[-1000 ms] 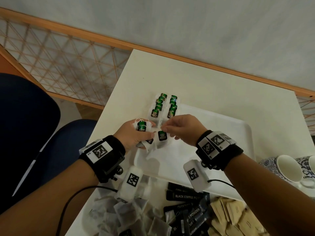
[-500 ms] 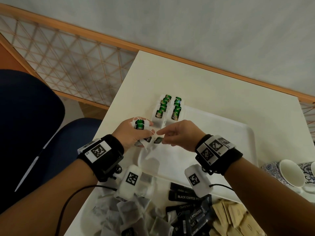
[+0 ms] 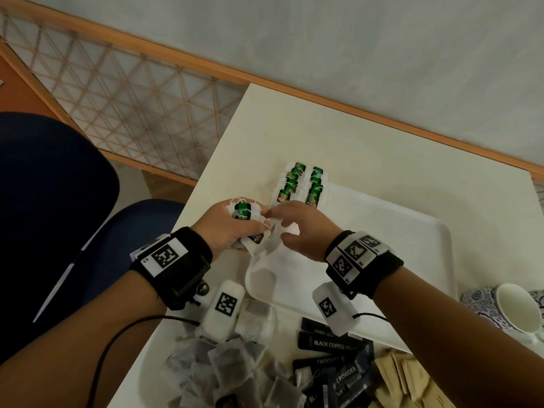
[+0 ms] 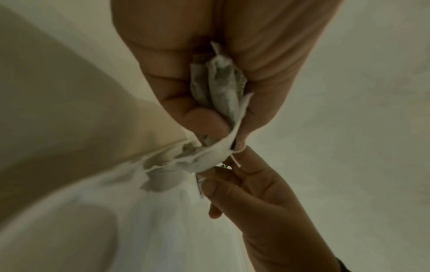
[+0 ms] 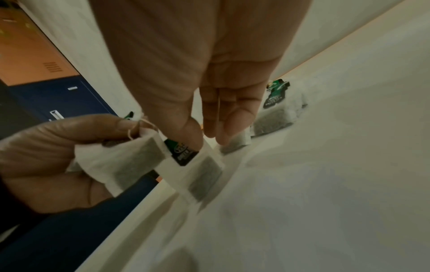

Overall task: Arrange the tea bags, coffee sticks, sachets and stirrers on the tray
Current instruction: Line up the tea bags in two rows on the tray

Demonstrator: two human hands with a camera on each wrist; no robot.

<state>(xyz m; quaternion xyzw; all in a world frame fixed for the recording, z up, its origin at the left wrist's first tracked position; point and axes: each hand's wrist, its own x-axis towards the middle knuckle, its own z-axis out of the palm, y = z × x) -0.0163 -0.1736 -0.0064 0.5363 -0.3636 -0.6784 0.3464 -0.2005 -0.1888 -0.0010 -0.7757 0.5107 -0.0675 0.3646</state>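
While peeling one tea bag (image 5: 197,165) from the left hand (image 3: 226,228) bunch (image 3: 245,214) over the tray (image 3: 412,231) near corner: right hand (image 3: 300,228) grip pinching it; best lifted slowly, strings untangled.

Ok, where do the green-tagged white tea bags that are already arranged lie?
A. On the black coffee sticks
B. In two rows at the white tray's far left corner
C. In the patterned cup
B: the green-tagged white tea bags lie in two short rows at the far left corner of the white tray.
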